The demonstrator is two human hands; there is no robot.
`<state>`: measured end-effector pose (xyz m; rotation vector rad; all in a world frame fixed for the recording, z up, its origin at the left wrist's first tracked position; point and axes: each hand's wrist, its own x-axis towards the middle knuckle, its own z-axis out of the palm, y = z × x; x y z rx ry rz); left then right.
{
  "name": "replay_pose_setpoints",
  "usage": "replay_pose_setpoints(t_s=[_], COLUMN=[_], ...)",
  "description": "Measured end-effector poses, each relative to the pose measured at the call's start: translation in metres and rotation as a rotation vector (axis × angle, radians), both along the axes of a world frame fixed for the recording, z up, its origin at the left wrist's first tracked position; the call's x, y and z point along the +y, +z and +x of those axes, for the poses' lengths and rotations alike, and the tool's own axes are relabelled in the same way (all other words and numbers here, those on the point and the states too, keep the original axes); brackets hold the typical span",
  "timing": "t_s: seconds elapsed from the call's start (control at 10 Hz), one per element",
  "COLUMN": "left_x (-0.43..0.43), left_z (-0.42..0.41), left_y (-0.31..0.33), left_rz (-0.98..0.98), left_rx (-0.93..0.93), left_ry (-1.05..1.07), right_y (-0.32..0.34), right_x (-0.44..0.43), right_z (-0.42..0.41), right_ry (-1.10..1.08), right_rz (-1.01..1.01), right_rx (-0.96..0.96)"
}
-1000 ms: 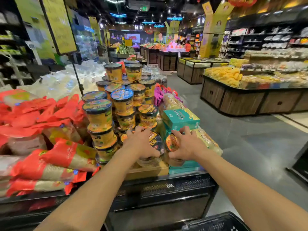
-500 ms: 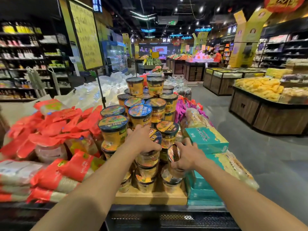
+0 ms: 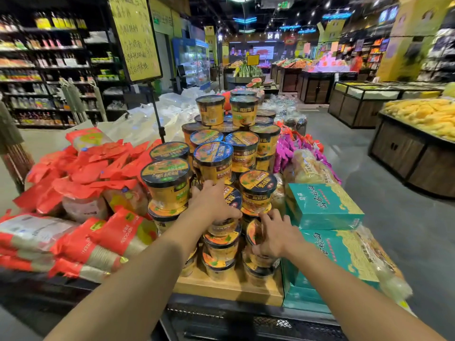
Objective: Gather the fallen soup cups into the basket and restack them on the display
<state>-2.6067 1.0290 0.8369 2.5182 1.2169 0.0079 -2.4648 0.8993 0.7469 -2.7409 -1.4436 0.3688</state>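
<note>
Yellow soup cups with dark lids stand stacked in a pyramid (image 3: 229,143) on a wooden board (image 3: 231,289). My left hand (image 3: 211,205) grips the top of a front-row cup (image 3: 231,200) whose lid tilts toward me. My right hand (image 3: 275,235) holds a tilted cup (image 3: 253,232) just right of it, its lid facing left, low in the stack. Under both hands more cups (image 3: 221,254) sit in columns. No basket is in view.
Red snack bags (image 3: 81,183) pile up left of the cups. Teal boxes (image 3: 322,207) and clear noodle packs (image 3: 307,168) lie right. A yellow sign on a pole (image 3: 135,38) stands behind. The aisle floor (image 3: 369,193) and wooden produce bins (image 3: 416,156) lie to the right.
My view has risen and moved closer, so the basket left the bottom edge. Both hands stay on the same two cups at the front of the stack, lifted slightly with them.
</note>
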Motion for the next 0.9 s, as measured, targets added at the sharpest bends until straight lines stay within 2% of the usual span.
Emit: replay_pose_setpoints(t_s=[0.6,0.8,0.9], left_x=[0.002,0.006,0.005], left_z=[0.000,-0.002,-0.004], left_y=[-0.020,-0.019,-0.008], left_rz=[0.051,0.116,0.178], left_rx=[0.035,0.058,0.010], left_ry=[-0.027,-0.049,-0.072], right_y=[-0.004,0.020,0.042], right_x=[0.004,-0.001,-0.005], right_z=[-0.003,0.001,0.009], right_ry=[0.001,-0.013,-0.027], right_rz=[0.027,0.079,0.120], right_rx=[0.001,-0.041,-0.074])
